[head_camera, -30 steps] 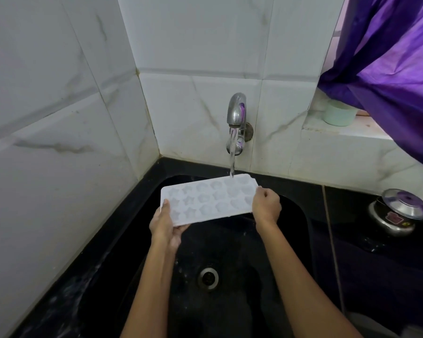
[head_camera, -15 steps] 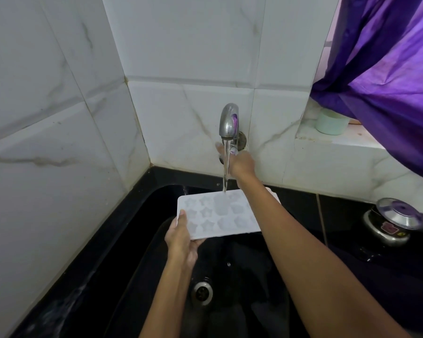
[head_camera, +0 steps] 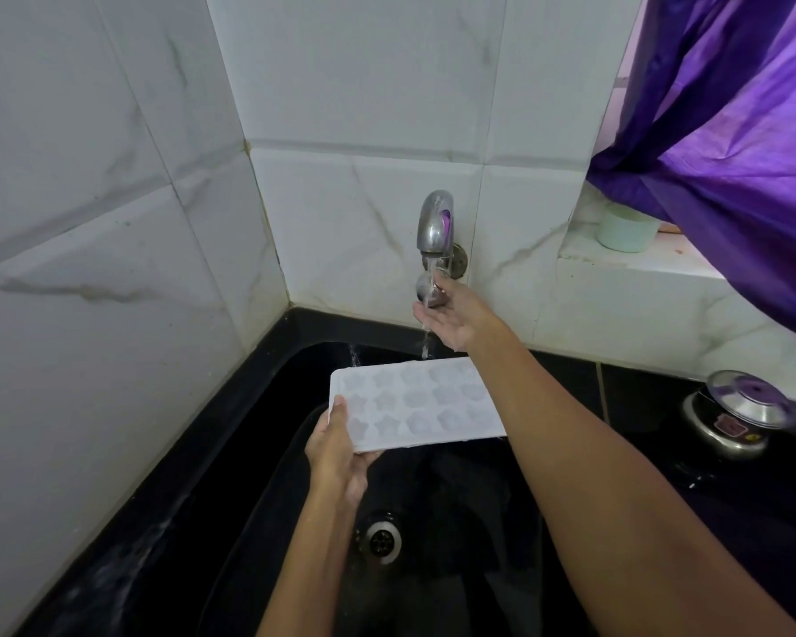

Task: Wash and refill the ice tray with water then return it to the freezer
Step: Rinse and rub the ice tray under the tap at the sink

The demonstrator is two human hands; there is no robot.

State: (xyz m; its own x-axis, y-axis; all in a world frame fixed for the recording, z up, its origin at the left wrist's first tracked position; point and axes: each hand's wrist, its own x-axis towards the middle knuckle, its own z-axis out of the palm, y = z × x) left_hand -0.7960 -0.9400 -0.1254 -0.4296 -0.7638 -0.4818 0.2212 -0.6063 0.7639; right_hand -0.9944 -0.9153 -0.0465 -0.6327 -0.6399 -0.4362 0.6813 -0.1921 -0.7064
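Head view shows you at the black sink (head_camera: 267, 452), in the corner where the two tiled walls meet. Your left hand (head_camera: 338, 457) holds the ice tray (head_camera: 414, 402) by its left short edge, thumb on top and fingers under it, and the tray is almost level above the sink, near the back rim. Your right hand (head_camera: 453, 314) is up at the tap (head_camera: 435, 223), open with the palm turned up, fingers at the round knob below the spout; it holds nothing. Water runs from the spout, passes beside this hand and falls near the far long edge of the tray. The star and round cavities look wet, but how full they are I cannot tell.

I judge you are in the rinsing or refilling step, with the hand ready to turn the knob. Next, you need to bring the cavities under the stream, or close the tap, and keep the tray flat with one hand so water does not spill.
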